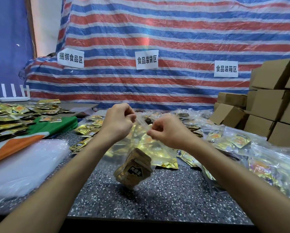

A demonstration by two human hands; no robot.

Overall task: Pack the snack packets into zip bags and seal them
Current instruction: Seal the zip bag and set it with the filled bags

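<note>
A clear zip bag hangs in the air above the speckled table. My left hand pinches its top strip at the left end. My right hand pinches the same strip at the right end. A stack of gold snack packets with a black label sits in the bag's lower corner. Loose gold packets lie on the table behind my hands.
A pile of empty clear bags lies at the left, by a green and orange cloth. More gold packets heap at far left. Filled zip bags spread to the right. Cardboard boxes stack at the right. A striped tarp hangs behind.
</note>
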